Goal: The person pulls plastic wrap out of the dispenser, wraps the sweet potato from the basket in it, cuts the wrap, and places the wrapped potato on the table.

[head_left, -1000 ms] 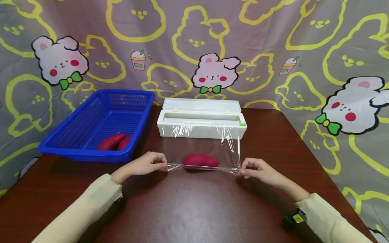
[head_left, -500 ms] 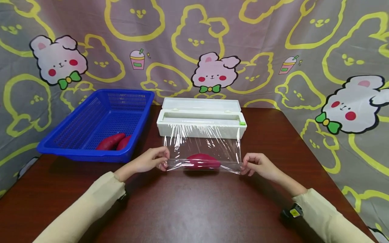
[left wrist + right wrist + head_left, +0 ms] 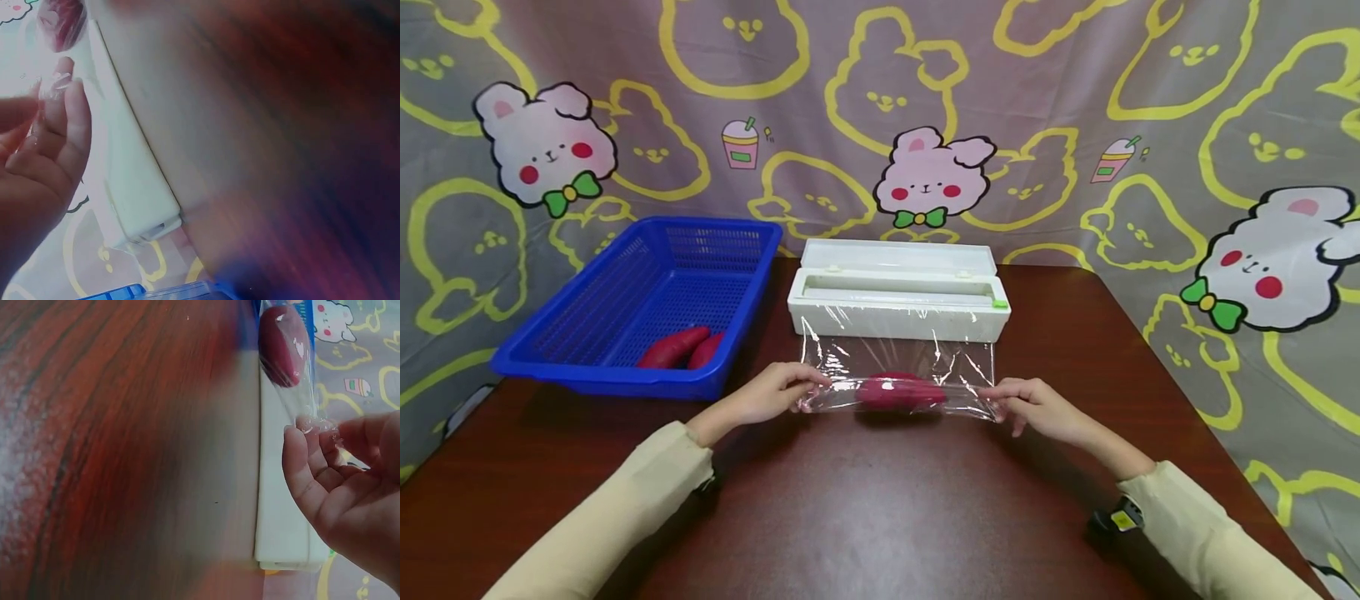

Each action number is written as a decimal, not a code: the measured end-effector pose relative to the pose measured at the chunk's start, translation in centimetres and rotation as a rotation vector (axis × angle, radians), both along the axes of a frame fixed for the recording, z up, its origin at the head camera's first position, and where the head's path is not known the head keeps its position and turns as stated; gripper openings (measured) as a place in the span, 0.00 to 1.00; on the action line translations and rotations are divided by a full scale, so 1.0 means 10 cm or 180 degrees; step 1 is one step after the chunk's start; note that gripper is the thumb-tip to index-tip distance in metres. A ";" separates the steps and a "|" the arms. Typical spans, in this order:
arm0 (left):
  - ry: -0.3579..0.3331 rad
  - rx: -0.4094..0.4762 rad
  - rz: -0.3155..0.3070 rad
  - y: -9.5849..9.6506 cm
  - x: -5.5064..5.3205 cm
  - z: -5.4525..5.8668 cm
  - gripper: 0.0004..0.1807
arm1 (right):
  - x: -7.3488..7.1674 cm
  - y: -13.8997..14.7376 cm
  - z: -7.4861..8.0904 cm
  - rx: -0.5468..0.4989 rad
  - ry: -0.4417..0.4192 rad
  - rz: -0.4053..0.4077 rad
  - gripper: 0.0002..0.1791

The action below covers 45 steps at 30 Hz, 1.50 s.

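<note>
Clear film [image 3: 897,357], its corners pinched between fingers and thumb of the left hand [image 3: 769,395] and right hand [image 3: 1047,408], stretches over the firm-looking tuber [image 3: 901,392] before the box [image 3: 898,274], probably light, clingy, easily torn, best held there.

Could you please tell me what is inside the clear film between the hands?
A red sweet potato shows through the clear film. Its underside is hidden, so I cannot tell how far the film wraps beneath it.
</note>
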<state>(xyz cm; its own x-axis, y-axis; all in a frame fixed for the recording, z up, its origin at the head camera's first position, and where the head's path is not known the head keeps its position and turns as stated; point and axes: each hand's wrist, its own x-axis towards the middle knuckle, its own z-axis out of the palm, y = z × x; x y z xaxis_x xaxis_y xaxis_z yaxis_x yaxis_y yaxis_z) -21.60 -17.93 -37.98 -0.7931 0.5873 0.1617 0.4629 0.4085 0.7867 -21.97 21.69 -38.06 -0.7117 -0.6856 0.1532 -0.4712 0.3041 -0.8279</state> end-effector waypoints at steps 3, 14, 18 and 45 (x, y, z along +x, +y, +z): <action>0.0405 -0.0200 -0.0016 0.01 -0.03 -0.03 0.12 | -0.02 -0.02 -0.02 0.0212 0.0113 -0.0136 0.17; 0.1161 -0.1239 0.0191 0.15 -0.11 -0.09 0.25 | -0.18 -0.17 -0.09 0.0858 0.0990 -0.0345 0.23; 0.1588 -0.1498 0.0421 0.22 -0.10 -0.11 0.21 | -0.19 -0.23 -0.13 0.1165 0.1342 -0.0397 0.21; 0.1024 -0.0968 0.1003 0.29 -0.20 0.14 0.05 | -0.35 -0.23 0.07 0.0687 0.2082 -0.0810 0.08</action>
<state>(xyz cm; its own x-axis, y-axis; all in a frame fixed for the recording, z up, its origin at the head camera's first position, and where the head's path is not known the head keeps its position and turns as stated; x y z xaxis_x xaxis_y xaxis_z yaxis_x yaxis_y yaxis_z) -23.59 -15.05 -36.56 -0.8767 0.3873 0.2851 0.4793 0.7536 0.4500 -25.43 19.41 -37.35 -0.6622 -0.5741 0.4816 -0.7416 0.5945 -0.3109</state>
